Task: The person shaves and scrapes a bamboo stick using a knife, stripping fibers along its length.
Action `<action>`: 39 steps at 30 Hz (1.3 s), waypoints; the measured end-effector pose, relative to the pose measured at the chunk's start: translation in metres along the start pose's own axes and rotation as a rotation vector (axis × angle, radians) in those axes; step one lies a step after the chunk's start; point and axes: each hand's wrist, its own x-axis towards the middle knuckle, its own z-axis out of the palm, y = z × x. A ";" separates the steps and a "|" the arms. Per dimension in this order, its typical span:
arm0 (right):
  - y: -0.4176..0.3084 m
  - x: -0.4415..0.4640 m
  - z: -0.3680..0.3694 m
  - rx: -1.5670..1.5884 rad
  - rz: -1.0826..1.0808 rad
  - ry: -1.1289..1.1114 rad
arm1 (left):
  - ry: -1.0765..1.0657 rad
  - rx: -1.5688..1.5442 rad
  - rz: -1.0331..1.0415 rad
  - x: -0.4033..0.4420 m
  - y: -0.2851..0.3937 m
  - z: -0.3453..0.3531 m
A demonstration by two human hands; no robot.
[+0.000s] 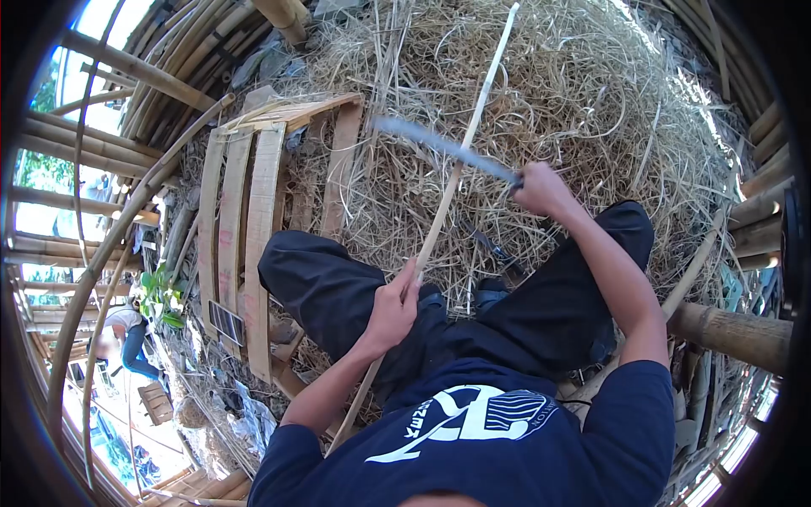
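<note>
A long pale bamboo strip [440, 218] slants from beside my left hip up past my knees. My left hand [394, 309] is closed round its lower part, in front of my left thigh. My right hand [541, 189] grips the handle of a long knife [448, 148], above my right knee. The blade is blurred by motion and points left, crossing the strip in view; whether it touches the strip I cannot tell.
Straw and shavings [574, 93] cover the ground ahead. A slatted wooden crate [258, 220] stands at the left with a phone-like dark object [226, 324] on it. Bamboo poles [731, 334] frame both sides. Another person [127, 338] is at the far left.
</note>
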 end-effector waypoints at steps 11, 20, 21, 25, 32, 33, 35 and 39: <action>0.001 0.008 0.030 -0.293 -0.277 -0.128 | -0.132 -0.413 -0.205 0.005 0.001 -0.008; 0.030 0.032 -0.003 -0.183 0.109 0.031 | -0.177 -0.530 -0.375 -0.029 0.018 -0.039; 0.040 0.036 -0.009 -0.111 0.162 0.138 | -0.173 -0.515 -0.385 -0.039 0.017 -0.039; 0.058 0.048 0.002 0.059 0.226 0.357 | -0.175 -0.481 -0.332 -0.053 0.007 -0.038; -0.014 -0.001 0.010 1.189 0.103 -0.084 | -0.281 -0.516 -0.277 -0.028 0.010 -0.029; -0.022 -0.005 0.009 1.265 0.047 -0.139 | -0.298 -0.501 -0.224 -0.023 0.006 -0.027; -0.035 -0.012 0.009 1.287 -0.008 -0.151 | -0.314 -0.468 -0.207 -0.013 0.003 -0.026; -0.044 -0.014 0.013 1.288 -0.120 -0.181 | -0.310 -0.540 -0.217 0.013 0.012 -0.026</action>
